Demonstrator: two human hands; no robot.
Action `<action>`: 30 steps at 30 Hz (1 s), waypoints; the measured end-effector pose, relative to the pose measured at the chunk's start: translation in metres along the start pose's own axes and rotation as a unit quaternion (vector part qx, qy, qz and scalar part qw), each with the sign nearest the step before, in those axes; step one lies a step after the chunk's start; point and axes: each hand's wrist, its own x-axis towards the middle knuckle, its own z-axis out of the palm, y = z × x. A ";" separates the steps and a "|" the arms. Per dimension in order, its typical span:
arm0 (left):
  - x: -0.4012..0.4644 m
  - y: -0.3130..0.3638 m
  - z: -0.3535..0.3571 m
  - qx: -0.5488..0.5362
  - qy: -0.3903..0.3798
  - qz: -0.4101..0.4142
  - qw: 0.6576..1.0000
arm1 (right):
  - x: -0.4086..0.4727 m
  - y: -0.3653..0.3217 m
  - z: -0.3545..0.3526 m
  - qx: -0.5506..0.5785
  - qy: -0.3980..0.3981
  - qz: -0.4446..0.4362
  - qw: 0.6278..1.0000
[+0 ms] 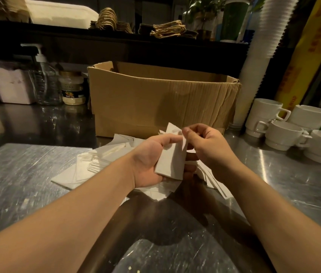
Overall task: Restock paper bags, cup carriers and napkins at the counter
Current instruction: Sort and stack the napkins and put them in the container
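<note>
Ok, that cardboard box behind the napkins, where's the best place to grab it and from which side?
Probably by its two short ends, one hand from each side. The cardboard box stands upright and open-topped, wide side facing the person. Its right end is creased and torn, so grip low there; white cups crowd that side.

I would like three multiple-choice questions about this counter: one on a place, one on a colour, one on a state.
1. Where is the cardboard box?
A. behind the loose napkins
B. on the shelf
C. under the counter

2. What colour are the mugs?
A. green
B. white
C. black

3. What is the left hand doing?
A. resting flat
B. pressing the pump bottle
C. holding a folded napkin stack

Answers: 1 A, it stands beyond the pile; 2 B, all are white; 3 C, while the right hand pinches its top edge.
</note>
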 end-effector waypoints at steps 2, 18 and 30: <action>-0.003 0.002 0.001 -0.026 0.007 0.000 1.000 | 0.005 0.000 -0.006 -0.024 0.039 0.005 0.999; -0.002 0.007 0.001 -0.170 0.049 0.049 0.983 | 0.008 -0.003 -0.059 -0.516 -0.181 0.192 0.815; -0.001 0.009 -0.001 -0.155 0.052 0.053 0.985 | 0.013 0.004 -0.044 -0.584 -0.132 0.124 0.791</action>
